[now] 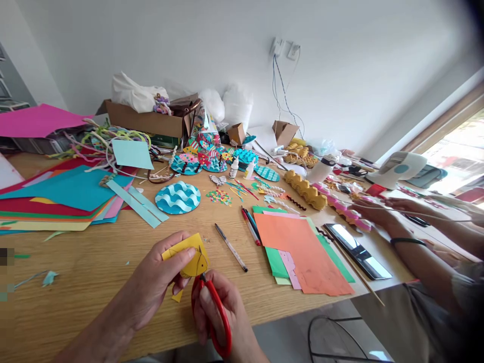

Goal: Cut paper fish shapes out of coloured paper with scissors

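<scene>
Between thumb and fingers, my left hand (164, 272) pinches a small yellow paper (196, 263) with a fish-like shape drawn on it in dark lines. My right hand (227, 312) has its fingers through the handles of red scissors (220, 315). The blades meet the paper's lower right edge, and the dark tip shows over the drawing. A small yellow strip (177, 296) hangs or lies just below the left hand. A pen (231, 248) rests on the wooden table (94, 272) to the right of the paper.
Orange and green sheets (298, 247) lie at right, near a phone (357, 250) and a thin stick. Another person's arms (419, 247) reach in there. Coloured paper (75, 189) is stacked at left. A blue wavy disc (177, 197) and glue bottles (234, 168) stand beyond.
</scene>
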The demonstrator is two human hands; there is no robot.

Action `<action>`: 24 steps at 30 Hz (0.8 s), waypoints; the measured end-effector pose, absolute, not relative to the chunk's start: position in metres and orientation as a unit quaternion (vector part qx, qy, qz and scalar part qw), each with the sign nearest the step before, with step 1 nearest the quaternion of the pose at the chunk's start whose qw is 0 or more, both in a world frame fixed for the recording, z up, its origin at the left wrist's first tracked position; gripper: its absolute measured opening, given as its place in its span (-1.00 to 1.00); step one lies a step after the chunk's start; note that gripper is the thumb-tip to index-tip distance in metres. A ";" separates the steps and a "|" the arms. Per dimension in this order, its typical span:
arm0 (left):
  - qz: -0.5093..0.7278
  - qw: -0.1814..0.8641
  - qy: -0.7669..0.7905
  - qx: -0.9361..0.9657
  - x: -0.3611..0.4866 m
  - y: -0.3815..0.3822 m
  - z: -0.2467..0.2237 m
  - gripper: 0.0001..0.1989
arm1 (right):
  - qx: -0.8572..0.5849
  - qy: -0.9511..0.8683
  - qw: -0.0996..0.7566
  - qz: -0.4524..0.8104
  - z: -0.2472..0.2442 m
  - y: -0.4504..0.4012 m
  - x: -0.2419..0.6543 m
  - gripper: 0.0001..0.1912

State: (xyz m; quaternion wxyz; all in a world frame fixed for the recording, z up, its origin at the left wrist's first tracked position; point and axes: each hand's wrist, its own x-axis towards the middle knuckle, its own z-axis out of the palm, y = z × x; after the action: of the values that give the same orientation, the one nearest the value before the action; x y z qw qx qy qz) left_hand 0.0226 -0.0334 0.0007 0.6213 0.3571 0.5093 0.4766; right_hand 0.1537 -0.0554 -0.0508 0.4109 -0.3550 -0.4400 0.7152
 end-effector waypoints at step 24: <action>0.481 0.595 0.550 0.336 0.029 -0.036 -0.004 -0.45 | -0.409 -0.483 0.393 0.667 -0.047 -0.056 0.156 -0.43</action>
State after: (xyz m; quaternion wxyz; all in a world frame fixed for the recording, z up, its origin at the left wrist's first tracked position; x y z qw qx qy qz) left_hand 0.0288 -0.0359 -0.0040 0.5945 0.3358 0.5501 0.4807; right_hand 0.1563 -0.0555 -0.0473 0.3928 -0.4094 -0.4834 0.6666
